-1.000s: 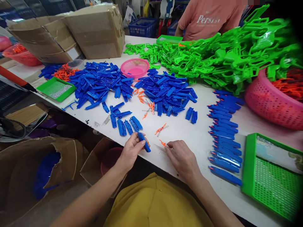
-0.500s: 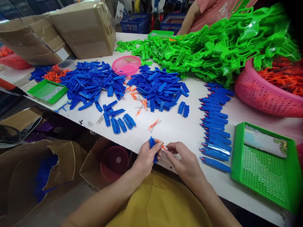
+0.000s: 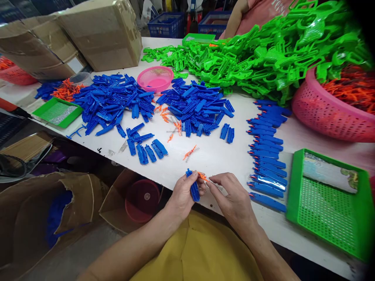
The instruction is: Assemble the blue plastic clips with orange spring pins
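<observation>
My left hand (image 3: 183, 193) is closed on a long blue plastic shell piece (image 3: 193, 189), thumb laid across it. Just right of that shell, an orange plastic piece (image 3: 202, 176) sticks out from my left fingertips toward the right. My right hand (image 3: 233, 195) pinches a thin metal spring (image 3: 211, 182) that runs along the orange piece's end; how far the spring sits over it I cannot tell. On the table beyond my hands lies another orange piece (image 3: 190, 153) beside a spring.
Blue shell piles (image 3: 114, 99) and a pink basket (image 3: 155, 79) lie ahead. A column of blue pieces (image 3: 268, 156) stands right, beside a green tray (image 3: 328, 210). Green plastic frames (image 3: 258, 58) heap up behind, near a large pink basket (image 3: 328, 113). Cardboard boxes (image 3: 102, 35) stand back left.
My right hand has drawn slightly right from my left, so more of the orange piece and spring shows between them. The blue shell has tilted a little in my left hand.
</observation>
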A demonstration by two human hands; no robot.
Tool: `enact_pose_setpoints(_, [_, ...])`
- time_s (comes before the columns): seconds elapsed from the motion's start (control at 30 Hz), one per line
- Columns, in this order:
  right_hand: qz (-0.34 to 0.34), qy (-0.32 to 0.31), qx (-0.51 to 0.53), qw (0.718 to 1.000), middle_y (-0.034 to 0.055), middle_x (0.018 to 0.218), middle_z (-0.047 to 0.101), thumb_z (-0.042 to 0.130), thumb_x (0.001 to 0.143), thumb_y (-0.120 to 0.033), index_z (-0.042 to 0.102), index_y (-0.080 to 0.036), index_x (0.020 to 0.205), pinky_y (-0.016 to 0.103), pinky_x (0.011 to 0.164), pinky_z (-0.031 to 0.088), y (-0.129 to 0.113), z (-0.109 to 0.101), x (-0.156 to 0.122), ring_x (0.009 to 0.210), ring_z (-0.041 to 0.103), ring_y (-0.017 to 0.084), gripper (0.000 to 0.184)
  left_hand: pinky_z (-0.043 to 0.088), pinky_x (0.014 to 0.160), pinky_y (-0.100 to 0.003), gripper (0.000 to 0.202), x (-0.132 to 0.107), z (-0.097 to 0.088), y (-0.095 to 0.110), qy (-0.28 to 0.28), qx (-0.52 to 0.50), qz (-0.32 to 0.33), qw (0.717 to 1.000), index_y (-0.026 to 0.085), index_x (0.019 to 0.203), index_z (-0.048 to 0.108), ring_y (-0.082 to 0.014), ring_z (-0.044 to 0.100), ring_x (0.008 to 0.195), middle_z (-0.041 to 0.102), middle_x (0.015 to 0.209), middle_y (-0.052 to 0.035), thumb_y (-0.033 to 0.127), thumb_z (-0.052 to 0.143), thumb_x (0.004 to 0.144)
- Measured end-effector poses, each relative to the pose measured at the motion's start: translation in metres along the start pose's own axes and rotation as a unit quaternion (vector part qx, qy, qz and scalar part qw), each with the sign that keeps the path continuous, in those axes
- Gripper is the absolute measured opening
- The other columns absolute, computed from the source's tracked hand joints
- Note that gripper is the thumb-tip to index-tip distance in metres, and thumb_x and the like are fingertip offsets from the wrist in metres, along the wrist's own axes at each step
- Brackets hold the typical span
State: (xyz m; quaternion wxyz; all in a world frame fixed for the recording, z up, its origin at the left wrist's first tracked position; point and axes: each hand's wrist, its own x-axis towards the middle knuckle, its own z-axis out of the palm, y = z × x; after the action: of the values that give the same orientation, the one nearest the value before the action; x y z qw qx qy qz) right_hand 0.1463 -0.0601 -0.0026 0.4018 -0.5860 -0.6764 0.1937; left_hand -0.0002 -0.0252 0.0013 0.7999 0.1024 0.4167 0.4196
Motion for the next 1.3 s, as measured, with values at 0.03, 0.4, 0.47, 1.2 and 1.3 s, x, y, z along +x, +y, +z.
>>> enact_pose_setpoints(0.03, [0.018,0.002,0.011,1.0,0.0034,0.085,0.066,0.059,0.094,-0.028,0.065,-0.022,0.092,0.032,0.073,0.048,0.0,0.0,0.0,0.083,0.061,0.018,0.009,0.045,0.056,-0.021,0.031,0.001,-0.001,0.0,0.0,-0.022,-0.012,1.0,0.011,0.084,0.069,-0.011,0.061,0.063,0.064,0.074,-0.0036,0.041,0.075,0.079])
enact_pose_setpoints(0.4, [0.157,0.0,0.102,0.982,0.0012,0.085,0.067,0.064,0.087,-0.033,0.07,-0.026,0.084,0.034,0.077,0.048,-0.014,0.025,-0.006,0.086,0.062,0.02,0.01,0.052,0.093,-0.039,0.041,0.0,0.004,0.0,-0.012,-0.139,-0.034,0.99,0.01,0.093,0.068,-0.023,0.069,0.092,0.072,0.097,-0.0149,0.039,0.04,0.101])
enact_pose_setpoints(0.47, [0.146,0.001,0.085,0.986,0.0012,0.084,0.066,0.064,0.087,-0.033,0.07,-0.026,0.084,0.034,0.076,0.047,-0.012,0.029,-0.007,0.085,0.06,0.02,0.01,0.048,0.1,-0.041,0.041,-0.002,0.006,0.0,-0.018,-0.139,-0.038,0.989,0.01,0.092,0.068,-0.0242,0.069,0.097,0.072,0.1,-0.0163,0.038,0.038,0.102])
enact_pose_setpoints(1.2, [0.131,-0.053,0.063,0.988,0.0007,0.085,0.067,0.063,0.087,-0.03,0.068,-0.026,0.084,0.034,0.073,0.048,-0.011,0.025,0.002,0.082,0.06,0.019,0.007,0.04,0.109,-0.04,0.018,0.002,0.001,-0.013,-0.053,-0.09,0.018,0.994,0.012,0.095,0.067,-0.0246,0.065,0.11,0.073,0.102,-0.0125,0.021,0.069,0.08])
enact_pose_setpoints(1.3, [0.105,-0.074,0.054,0.99,0.001,0.084,0.066,0.063,0.088,-0.03,0.067,-0.026,0.084,0.033,0.072,0.048,-0.009,0.022,0.003,0.082,0.06,0.019,0.007,0.042,0.107,-0.041,0.018,0.001,-0.003,-0.012,-0.034,-0.072,0.027,0.996,0.012,0.096,0.068,-0.0265,0.066,0.11,0.073,0.103,-0.014,0.023,0.067,0.082])
